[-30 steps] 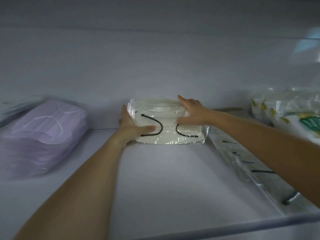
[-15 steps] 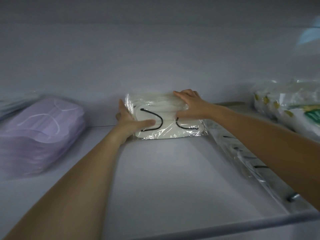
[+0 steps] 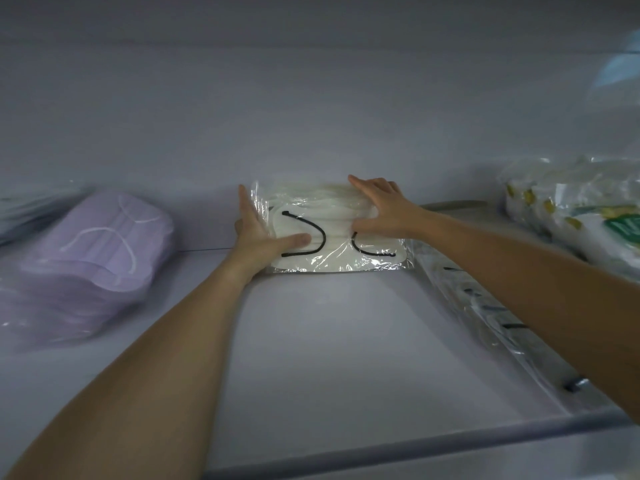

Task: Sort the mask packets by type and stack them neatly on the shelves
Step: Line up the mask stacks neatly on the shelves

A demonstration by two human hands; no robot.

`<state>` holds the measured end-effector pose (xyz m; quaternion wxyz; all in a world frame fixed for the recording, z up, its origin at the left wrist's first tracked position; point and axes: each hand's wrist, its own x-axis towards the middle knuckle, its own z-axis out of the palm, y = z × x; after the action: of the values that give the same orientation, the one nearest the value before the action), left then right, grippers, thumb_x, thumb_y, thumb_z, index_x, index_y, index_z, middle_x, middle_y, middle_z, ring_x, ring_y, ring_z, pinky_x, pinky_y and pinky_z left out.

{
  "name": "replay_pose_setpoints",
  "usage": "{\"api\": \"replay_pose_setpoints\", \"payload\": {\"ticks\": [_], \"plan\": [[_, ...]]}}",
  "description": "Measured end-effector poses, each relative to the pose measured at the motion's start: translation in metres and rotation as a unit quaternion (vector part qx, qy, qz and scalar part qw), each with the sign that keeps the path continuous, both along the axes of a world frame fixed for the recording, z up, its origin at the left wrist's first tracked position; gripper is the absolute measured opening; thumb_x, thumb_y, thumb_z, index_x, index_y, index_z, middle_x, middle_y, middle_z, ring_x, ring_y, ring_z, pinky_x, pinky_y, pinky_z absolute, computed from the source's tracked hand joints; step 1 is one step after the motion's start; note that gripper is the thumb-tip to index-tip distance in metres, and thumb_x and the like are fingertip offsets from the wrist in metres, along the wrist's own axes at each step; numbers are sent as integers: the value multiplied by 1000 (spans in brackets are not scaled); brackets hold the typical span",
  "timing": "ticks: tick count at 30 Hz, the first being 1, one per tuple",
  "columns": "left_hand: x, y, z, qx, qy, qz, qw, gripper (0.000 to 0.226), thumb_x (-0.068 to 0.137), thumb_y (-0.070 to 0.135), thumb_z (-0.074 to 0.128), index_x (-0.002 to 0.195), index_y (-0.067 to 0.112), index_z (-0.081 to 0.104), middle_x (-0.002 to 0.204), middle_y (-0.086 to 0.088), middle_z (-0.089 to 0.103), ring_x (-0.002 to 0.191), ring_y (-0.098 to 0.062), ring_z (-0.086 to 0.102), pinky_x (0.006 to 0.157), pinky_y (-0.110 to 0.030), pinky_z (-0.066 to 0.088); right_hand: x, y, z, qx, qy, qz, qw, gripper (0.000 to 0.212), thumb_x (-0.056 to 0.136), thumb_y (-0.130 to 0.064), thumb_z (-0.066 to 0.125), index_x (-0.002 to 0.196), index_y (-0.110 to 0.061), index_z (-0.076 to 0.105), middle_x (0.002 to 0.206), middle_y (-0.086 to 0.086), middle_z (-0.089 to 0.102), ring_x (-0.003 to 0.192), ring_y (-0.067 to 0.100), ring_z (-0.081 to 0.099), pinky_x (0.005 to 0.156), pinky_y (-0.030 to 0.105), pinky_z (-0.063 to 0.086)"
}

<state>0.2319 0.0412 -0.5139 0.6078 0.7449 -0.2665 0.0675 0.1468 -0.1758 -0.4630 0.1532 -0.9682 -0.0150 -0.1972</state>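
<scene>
A clear packet of white masks with black ear loops (image 3: 332, 251) lies on the white shelf (image 3: 346, 341), close to the back wall. My left hand (image 3: 263, 237) lies along the packet's left side, fingers straight, thumb across its top. On the packet's upper right part my right hand (image 3: 381, 209) presses flat with spread fingers. A stack of purple mask packets (image 3: 86, 268) sits at the left of the shelf. Another clear packet with black loops (image 3: 485, 313) lies along the right side, partly under my right forearm.
White packets with green and yellow print (image 3: 575, 216) are piled at the right rear. Blurred grey-blue packets (image 3: 31, 209) lie at the far left behind the purple stack. The shelf's front lip (image 3: 398, 445) runs across the bottom.
Both hands have kept their hold on the white packet. It has shifted slightly toward the back wall and looks squarer to the shelf.
</scene>
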Motion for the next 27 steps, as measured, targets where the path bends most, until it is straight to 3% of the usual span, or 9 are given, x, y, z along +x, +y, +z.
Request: {"api": "replay_pose_setpoints", "payload": {"ticks": [3,8,13,17,22,27], "plan": [[-5,-1,3,-9,10,-22,1000,131,70,18,82,146,22,-25,156,12,-10,143,-3,0,109,-18,9,-4,1,1,4,-9,-3,1000,86,84,-32,65,150,-27,11,149,3,24,138,20,15,110,38,21],[-7,0,3,10,41,-19,999,132,69,24,82,145,24,-26,156,13,-11,143,-5,1,108,-21,12,-4,-1,1,12,11,-5,1000,87,84,-33,64,150,-27,8,151,3,20,140,20,11,111,39,20],[-7,1,4,6,53,-8,999,131,68,22,83,147,21,-21,157,10,-4,144,-8,5,112,-25,14,-1,-2,1,15,23,-2,1000,87,85,-34,63,150,-27,6,151,2,17,140,19,8,111,41,19],[-6,-1,3,1,51,-2,999,128,69,20,82,148,21,-19,157,9,1,143,-7,8,103,-18,16,0,-2,-1,13,17,2,1000,86,85,-34,62,150,-26,6,152,1,17,141,19,7,112,39,18],[-2,2,2,-4,67,5,998,136,62,29,86,147,26,-20,157,11,1,143,-8,9,115,-28,17,1,-4,-3,18,16,9,1000,86,86,-35,62,150,-25,6,152,2,16,142,19,4,113,40,16],[-11,-6,9,-10,66,9,998,129,69,23,83,148,22,-19,158,8,-3,143,-8,6,106,-21,16,4,-9,-1,29,4,11,999,87,86,-33,63,150,-24,6,152,4,20,141,21,9,112,41,18]]}}
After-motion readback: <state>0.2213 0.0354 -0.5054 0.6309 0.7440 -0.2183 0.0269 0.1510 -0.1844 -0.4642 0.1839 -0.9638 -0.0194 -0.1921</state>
